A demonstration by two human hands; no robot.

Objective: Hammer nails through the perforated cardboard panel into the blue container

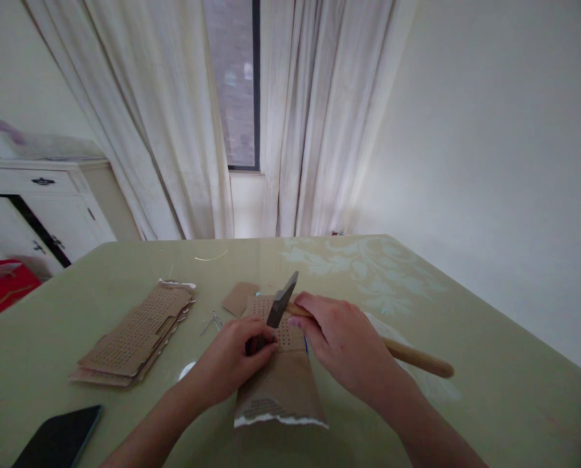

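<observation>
My right hand [344, 341] is closed around the wooden handle of a hammer [417, 357], close below its dark metal head. The head hangs tilted just above and beside the fingertips of my left hand [234, 354]. Those left fingers are pinched together over a brown cardboard piece [283, 383]; what they hold is too small and covered to make out. Rows of small holes mark the far part of this cardboard, and its near edge is torn white. A smaller cardboard piece [236, 298] lies just beyond it.
Stacked hole-punched cardboard sheets [134, 331] lie to the left, a dark phone [59, 435] nearer me. A thin metal compass-like tool [216, 321] and a white round item [187, 370] are beside my left hand. Clear plastic [431, 380] lies under the hammer handle. A wall borders the right.
</observation>
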